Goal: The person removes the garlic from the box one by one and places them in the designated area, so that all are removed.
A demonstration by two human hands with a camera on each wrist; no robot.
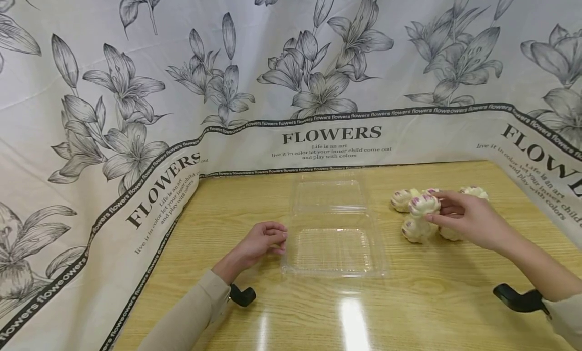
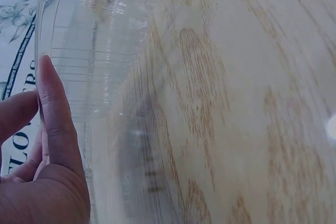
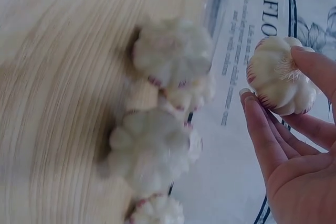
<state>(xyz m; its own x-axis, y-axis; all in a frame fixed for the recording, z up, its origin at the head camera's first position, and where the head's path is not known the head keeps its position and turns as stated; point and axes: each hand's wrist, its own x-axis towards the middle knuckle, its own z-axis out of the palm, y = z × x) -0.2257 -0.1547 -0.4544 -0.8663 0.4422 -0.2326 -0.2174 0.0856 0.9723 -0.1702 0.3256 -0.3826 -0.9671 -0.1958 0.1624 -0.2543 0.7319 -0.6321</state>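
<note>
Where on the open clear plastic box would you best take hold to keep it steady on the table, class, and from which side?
Probably the clear plastic box at its left rim, coming from the left. Its thin walls look flimsy; the rim is stiffer, and the left hand already rests there, leaving the open top free.

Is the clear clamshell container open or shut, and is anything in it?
Open and empty: the clamshell container has its lid folded back flat, with only wood grain visible through the tray.
</note>
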